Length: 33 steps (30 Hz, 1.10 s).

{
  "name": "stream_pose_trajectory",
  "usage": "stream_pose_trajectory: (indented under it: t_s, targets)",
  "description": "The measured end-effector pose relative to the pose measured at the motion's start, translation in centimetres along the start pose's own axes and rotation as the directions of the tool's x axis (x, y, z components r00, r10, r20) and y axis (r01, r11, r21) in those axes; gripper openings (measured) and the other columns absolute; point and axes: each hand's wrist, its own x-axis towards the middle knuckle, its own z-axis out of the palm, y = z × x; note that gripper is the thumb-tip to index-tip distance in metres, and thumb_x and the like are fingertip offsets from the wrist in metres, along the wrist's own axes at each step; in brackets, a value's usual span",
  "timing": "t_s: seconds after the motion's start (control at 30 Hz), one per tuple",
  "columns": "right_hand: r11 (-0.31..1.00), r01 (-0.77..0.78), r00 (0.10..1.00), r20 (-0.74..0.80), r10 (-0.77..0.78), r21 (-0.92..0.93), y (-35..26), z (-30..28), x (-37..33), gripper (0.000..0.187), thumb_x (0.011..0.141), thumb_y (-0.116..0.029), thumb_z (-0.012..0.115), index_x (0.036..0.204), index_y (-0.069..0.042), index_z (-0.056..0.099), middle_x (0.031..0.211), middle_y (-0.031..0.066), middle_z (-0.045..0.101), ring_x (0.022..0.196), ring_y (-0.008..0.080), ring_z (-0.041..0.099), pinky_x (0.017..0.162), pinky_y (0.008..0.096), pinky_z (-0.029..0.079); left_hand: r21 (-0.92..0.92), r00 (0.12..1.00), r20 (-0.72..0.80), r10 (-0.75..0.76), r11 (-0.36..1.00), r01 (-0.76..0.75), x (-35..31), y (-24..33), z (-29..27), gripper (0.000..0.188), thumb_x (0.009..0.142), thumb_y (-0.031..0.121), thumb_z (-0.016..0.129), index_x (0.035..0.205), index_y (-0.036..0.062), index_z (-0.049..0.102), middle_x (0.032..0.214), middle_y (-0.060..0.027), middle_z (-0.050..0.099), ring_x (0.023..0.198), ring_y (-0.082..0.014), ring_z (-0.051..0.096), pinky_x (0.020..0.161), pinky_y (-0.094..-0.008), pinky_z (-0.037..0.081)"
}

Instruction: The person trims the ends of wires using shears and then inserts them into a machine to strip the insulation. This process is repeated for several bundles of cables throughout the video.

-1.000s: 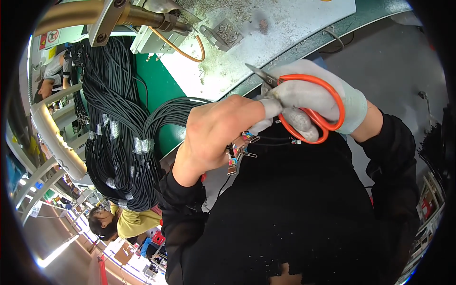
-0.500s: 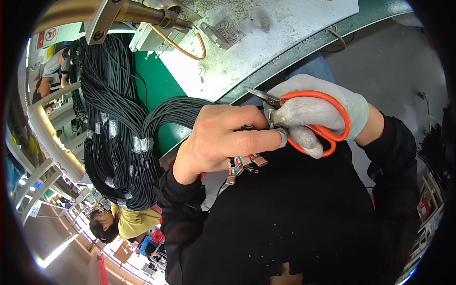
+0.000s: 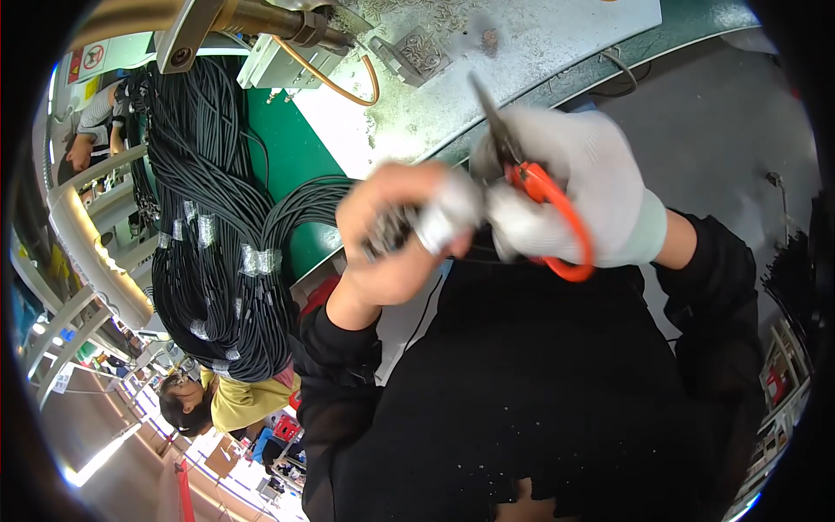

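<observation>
My left hand (image 3: 361, 270), bare but with white coverings on its fingertips, is closed around a bundle of black cables. Their metal connector ends (image 3: 390, 230) show as a blur inside the curled fingers. Close on its right is my right hand (image 3: 604, 187) in a white glove, gripping scissors (image 3: 570, 215) with orange handles. The dark blades point up and away from me. Motion smears both hands, and whether the scissors touch any cable cannot be made out. From the left hand the black cables (image 3: 317, 196) run left to the larger hank.
Thick hanks of black cable (image 3: 204, 157), tied with clear wrap, hang at left beside a lit lamp (image 3: 100, 252). Ahead is a white work surface (image 3: 539, 61) strewn with metal bits, with a machine arm (image 3: 261, 24) over it. A person in yellow (image 3: 248, 400) sits far left.
My left hand has turned over, bringing the connector ends up inside its fingers. The scissors have swung so their blades point more upward, and my right hand has shifted slightly left.
</observation>
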Motion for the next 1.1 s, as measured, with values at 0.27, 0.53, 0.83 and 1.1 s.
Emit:
stream_pose_trajectory:
  t_s: [0.27, 0.53, 0.83, 1.1]
  targets:
    - [0.463, 0.358, 0.759, -0.036, -0.651, -0.811, 1.3, -0.4, 1.0, 0.035, 0.061, -0.017, 0.08, 0.091, -0.007, 0.066, 0.065, 0.0042, 0.057, 0.059, 0.0214, 0.058, 0.055, 0.0297, 0.047, -0.467, 0.667, -0.489, -0.562, 0.814, 0.344, 1.2, 2.4, 1.6, 0.011, 0.093, 0.002, 0.057, 0.104, -0.0012, 0.056, 0.072, 0.0001, 0.055, 0.059, -0.0043, 0.047, 0.05, -0.0188, 0.036]
    - [0.324, 0.287, 0.809, 0.047, -0.586, -0.901, 2.5, 0.3, 0.2, 0.038, 0.057, -0.016, 0.08, 0.092, -0.008, 0.068, 0.068, 0.002, 0.057, 0.06, 0.0204, 0.058, 0.056, 0.0308, 0.047, -0.633, 0.665, -0.44, -0.603, 0.734, 0.246, 1.2, 2.0, 1.8, 0.014, 0.094, 0.003, 0.057, 0.106, -0.0019, 0.052, 0.072, 0.0, 0.051, 0.058, -0.0046, 0.041, 0.049, -0.0198, 0.032]
    - [0.337, 0.305, 0.788, 0.038, -0.614, -0.891, 3.0, 0.4, 0.6, 0.032, 0.063, -0.014, 0.079, 0.092, -0.006, 0.069, 0.064, 0.0028, 0.057, 0.055, 0.0211, 0.057, 0.052, 0.0296, 0.046, -0.635, 0.681, -0.435, -0.589, 0.737, 0.232, 1.1, 1.8, 1.8, 0.014, 0.093, 0.002, 0.055, 0.106, -0.0018, 0.052, 0.073, -0.0002, 0.05, 0.06, -0.0051, 0.042, 0.05, -0.0201, 0.033]
    - [0.938, 0.123, 0.989, -0.036, -0.142, -0.324, 0.9, 0.9, -0.3, 0.017, 0.078, -0.01, 0.069, 0.093, 0.0, 0.067, 0.061, 0.0061, 0.057, 0.051, 0.0159, 0.058, 0.047, 0.0262, 0.043, 0.239, 0.796, -0.602, -0.065, 0.936, 0.258, 0.5, 0.8, 2.2, 0.027, 0.083, -0.003, 0.064, 0.107, -0.002, 0.053, 0.078, -0.002, 0.058, 0.066, -0.0068, 0.054, 0.059, -0.0201, 0.044]
